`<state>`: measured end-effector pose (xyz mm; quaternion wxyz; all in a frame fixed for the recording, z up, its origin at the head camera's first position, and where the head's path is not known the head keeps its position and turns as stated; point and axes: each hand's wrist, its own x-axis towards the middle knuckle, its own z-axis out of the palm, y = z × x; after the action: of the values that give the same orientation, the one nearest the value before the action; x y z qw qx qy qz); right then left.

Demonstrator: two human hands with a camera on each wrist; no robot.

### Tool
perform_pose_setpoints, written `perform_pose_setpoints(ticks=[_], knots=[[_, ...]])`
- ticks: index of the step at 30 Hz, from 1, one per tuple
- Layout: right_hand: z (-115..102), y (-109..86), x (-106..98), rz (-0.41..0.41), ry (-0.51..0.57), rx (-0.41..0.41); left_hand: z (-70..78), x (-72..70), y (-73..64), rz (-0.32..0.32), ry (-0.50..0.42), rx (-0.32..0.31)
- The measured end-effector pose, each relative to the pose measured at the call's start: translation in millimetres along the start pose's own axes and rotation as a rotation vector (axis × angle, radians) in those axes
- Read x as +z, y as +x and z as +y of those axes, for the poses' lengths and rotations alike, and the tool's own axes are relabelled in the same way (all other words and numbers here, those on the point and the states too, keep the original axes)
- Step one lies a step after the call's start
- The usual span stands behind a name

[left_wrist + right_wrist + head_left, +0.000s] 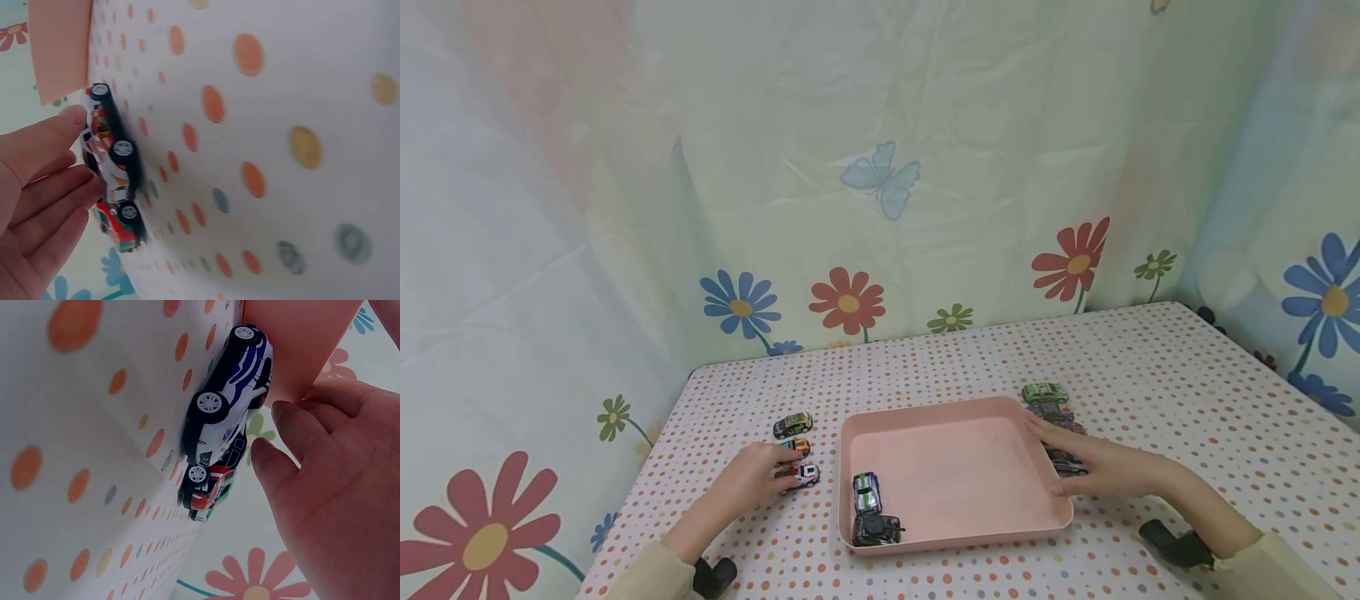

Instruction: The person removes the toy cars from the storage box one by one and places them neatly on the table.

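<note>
In the head view my left hand [751, 479] reaches over a white toy car [805, 475], its fingertips at the car's roof. The left wrist view shows the thumb beside the white toy car [106, 147], fingers extended, the wheels on the table. Behind it are an orange toy car [797, 447], partly covered by fingers, and a dark green patterned toy car [792, 425]. My right hand [1105, 467] rests at the right rim of a pink tray [955, 546], fingers spread along it. Inside are a green-and-white toy car [867, 493] and a black toy vehicle [876, 529].
To the right of the tray, partly behind my right hand, stand several toy cars, among them a green one [1045, 392] and a white-and-blue one [231, 394]. A dotted cloth [737, 392] covers the table. A flowered curtain [925, 250] hangs behind it.
</note>
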<state>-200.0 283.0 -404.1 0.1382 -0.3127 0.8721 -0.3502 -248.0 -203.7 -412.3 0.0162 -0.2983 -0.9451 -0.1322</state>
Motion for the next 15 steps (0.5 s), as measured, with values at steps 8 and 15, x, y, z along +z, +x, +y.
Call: perform_pose_setpoints(ticks=[8, 15], knots=[[1, -0.6, 1, -0.008, 0.063, 0.000, 18.1, -13.7, 14.1, 0.062, -0.066, 0.044], [0, -0.3, 0, -0.007, 0.018, -0.014, 45.4, -21.2, 30.0, 0.038, -0.082, 0.171]])
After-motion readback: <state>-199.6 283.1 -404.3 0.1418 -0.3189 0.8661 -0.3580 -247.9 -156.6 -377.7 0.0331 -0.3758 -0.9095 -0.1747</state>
